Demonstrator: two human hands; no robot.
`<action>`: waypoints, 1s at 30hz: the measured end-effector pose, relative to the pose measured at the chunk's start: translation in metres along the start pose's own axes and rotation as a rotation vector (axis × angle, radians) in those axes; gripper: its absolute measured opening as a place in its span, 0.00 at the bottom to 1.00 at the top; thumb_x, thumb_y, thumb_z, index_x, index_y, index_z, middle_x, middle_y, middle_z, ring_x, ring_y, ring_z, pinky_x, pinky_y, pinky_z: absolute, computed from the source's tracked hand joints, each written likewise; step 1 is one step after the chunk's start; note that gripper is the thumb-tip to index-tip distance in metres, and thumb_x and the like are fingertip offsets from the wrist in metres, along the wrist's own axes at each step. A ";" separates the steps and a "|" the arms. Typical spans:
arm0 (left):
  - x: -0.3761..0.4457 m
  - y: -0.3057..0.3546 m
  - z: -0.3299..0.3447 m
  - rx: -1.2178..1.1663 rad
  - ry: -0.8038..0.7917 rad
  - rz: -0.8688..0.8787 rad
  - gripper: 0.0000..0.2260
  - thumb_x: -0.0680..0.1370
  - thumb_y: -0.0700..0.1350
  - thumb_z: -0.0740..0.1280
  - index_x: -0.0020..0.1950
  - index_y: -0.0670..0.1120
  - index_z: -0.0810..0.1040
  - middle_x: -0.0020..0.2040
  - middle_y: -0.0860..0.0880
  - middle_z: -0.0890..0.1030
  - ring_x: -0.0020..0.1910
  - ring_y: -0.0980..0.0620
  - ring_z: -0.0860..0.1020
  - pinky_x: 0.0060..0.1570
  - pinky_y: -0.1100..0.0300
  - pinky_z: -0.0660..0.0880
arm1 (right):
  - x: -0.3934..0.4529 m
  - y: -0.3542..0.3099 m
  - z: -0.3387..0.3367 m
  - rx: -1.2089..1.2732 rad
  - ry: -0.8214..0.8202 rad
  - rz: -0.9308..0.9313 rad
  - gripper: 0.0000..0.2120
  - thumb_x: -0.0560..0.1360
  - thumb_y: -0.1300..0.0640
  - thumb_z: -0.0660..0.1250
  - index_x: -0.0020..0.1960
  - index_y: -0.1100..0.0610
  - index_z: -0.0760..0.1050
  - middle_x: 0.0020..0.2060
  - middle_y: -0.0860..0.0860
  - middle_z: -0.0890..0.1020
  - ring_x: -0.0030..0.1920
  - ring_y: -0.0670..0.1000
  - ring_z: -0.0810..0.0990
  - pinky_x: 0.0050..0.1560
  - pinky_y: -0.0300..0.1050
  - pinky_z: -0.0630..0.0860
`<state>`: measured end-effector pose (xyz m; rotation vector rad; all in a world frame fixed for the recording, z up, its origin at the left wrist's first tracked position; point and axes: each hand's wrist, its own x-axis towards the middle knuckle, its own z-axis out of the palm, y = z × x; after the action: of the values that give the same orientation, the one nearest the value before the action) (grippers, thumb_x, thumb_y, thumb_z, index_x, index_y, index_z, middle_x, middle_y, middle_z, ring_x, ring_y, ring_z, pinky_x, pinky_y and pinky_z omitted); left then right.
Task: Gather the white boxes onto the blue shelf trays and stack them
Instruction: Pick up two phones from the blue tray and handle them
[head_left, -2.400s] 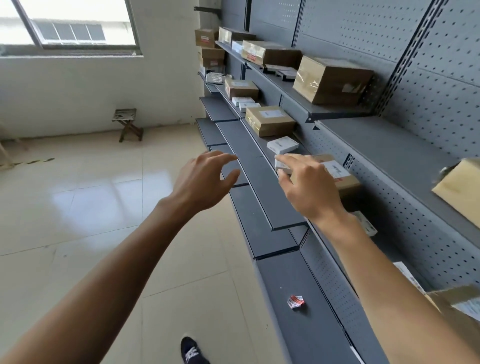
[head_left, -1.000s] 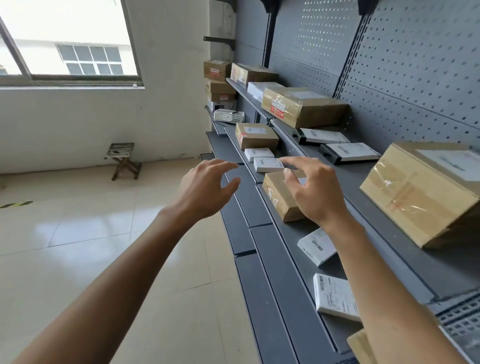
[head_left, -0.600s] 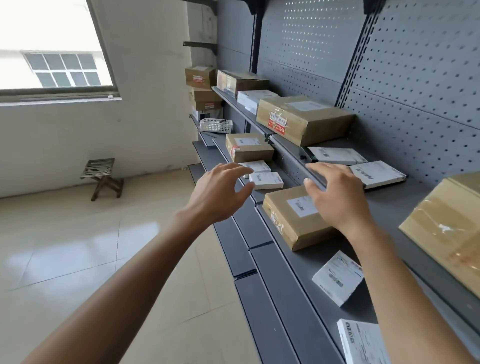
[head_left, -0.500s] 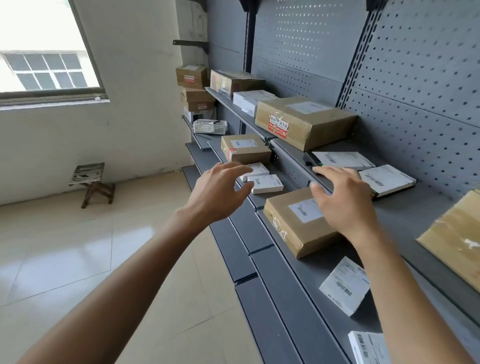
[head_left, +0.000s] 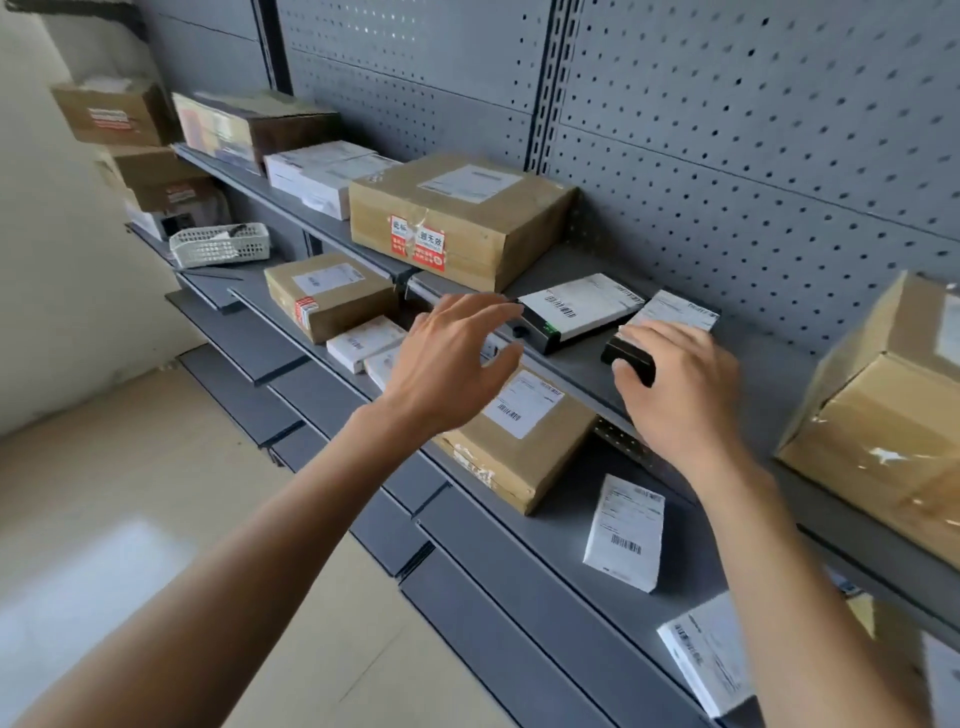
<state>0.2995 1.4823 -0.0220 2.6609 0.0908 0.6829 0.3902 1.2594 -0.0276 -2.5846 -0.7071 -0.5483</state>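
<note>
Two flat white-topped boxes with black sides lie side by side on the upper blue-grey shelf (head_left: 776, 366). My right hand (head_left: 680, 379) lies over the right box (head_left: 672, 310), fingers on its top and thumb curled at its dark front end. My left hand (head_left: 452, 364) hovers with fingers spread in front of the shelf edge, just left of the other flat box (head_left: 576, 306), holding nothing. More white boxes lie on the middle shelf (head_left: 519, 551): one (head_left: 626, 530) below my right wrist, one (head_left: 701, 660) at the lower right, and two small ones (head_left: 361, 343) partly behind my left hand.
Brown cartons stand on the upper shelf at the centre (head_left: 457, 218) and far right (head_left: 883, 415). Two more sit on the middle shelf (head_left: 327, 293), (head_left: 519, 431). A white basket (head_left: 221, 244) and further cartons lie far left. Pegboard backs the shelves; tiled floor lies to the left.
The view has closed in on the upper shelf. My right hand went up from above the brown carton onto the right flat box. My left hand rose toward the shelf edge.
</note>
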 end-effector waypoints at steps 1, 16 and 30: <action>0.010 0.001 0.006 0.006 -0.012 0.014 0.20 0.82 0.56 0.64 0.73 0.53 0.74 0.72 0.53 0.74 0.72 0.50 0.69 0.68 0.46 0.69 | 0.004 0.004 0.000 -0.004 -0.002 0.018 0.15 0.77 0.52 0.68 0.63 0.51 0.80 0.63 0.47 0.81 0.66 0.54 0.74 0.64 0.61 0.72; 0.082 0.014 0.067 0.047 -0.128 0.101 0.22 0.79 0.61 0.64 0.72 0.57 0.74 0.77 0.53 0.68 0.76 0.49 0.63 0.70 0.45 0.64 | 0.021 0.020 0.004 0.040 -0.210 0.085 0.20 0.81 0.52 0.61 0.72 0.52 0.74 0.70 0.49 0.75 0.72 0.52 0.65 0.66 0.54 0.71; 0.078 -0.001 0.074 0.013 -0.197 0.113 0.20 0.81 0.57 0.63 0.73 0.62 0.73 0.77 0.52 0.68 0.75 0.45 0.63 0.71 0.43 0.63 | -0.006 0.002 0.016 0.039 0.000 0.252 0.10 0.73 0.48 0.68 0.47 0.52 0.72 0.49 0.46 0.79 0.56 0.50 0.75 0.47 0.53 0.78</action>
<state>0.4029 1.4697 -0.0468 2.7463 -0.1108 0.4517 0.3908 1.2627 -0.0443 -2.5848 -0.3790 -0.4494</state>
